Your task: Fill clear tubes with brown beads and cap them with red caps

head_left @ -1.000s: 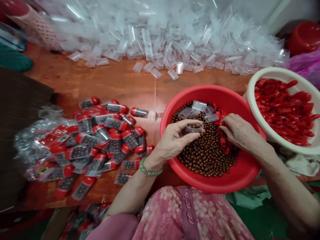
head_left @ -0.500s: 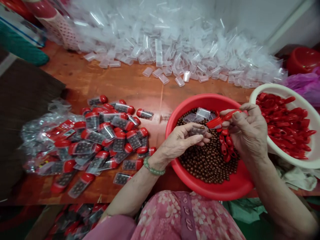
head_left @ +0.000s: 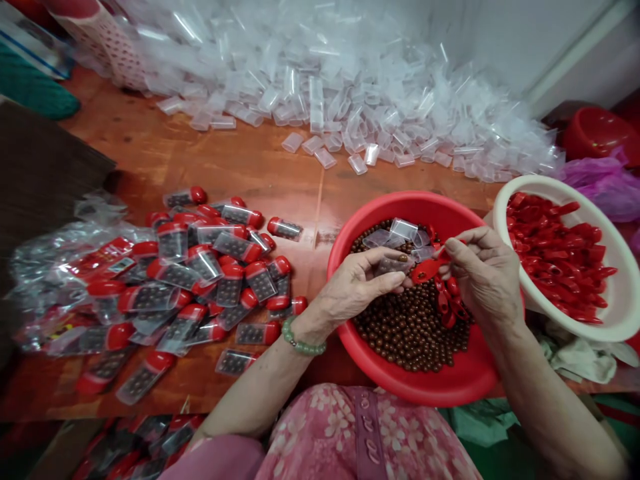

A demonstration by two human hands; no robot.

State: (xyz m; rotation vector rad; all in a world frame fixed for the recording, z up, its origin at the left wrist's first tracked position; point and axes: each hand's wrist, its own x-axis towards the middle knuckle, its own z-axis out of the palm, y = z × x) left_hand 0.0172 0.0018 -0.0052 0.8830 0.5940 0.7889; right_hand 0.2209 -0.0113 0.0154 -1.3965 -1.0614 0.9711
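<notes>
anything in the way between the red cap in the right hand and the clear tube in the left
Nothing visible stands between them. The red cap, pinched in the right hand, sits right at the end of the clear plastic tube held in the left hand.

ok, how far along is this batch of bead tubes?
Done: a spread of red-capped tubes filled with brown beads lies on the table. In hand: the left hand holds a clear tube with beads in it, the right hand a red cap. Left: a big heap of empty clear tubes, loose beads in the red basin, red caps in the white basin.
</notes>
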